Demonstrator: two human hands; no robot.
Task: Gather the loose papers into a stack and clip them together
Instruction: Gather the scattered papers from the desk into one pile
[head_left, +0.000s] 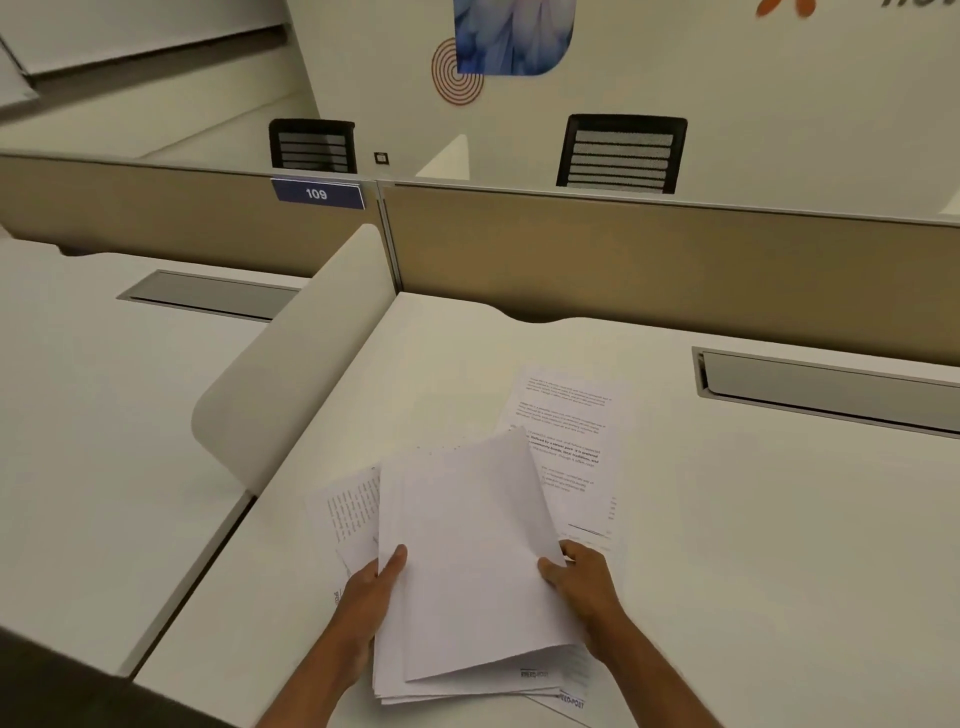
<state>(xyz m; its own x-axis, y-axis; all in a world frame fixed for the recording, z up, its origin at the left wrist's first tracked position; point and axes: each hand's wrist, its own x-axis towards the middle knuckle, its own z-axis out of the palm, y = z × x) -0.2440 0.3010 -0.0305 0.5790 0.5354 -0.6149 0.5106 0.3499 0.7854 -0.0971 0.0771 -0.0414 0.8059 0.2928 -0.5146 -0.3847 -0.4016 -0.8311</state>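
A stack of white papers (467, 561) is held just above the white desk (753, 545), its sheets fanned unevenly at the near edge. My left hand (371, 597) grips the stack's left side with the thumb on top. My right hand (582, 582) grips the right side the same way. A printed sheet (576, 431) lies flat on the desk behind and right of the stack, partly covered by it. Another printed sheet (350, 512) pokes out from under the stack's left edge. No clip is visible.
A curved white divider (296, 374) rises at the desk's left edge, with a neighbouring desk (93, 415) beyond. A beige partition (649, 260) closes the back. A grey cable tray (831, 389) sits at the right rear. Two black chairs (621, 153) stand behind the partition.
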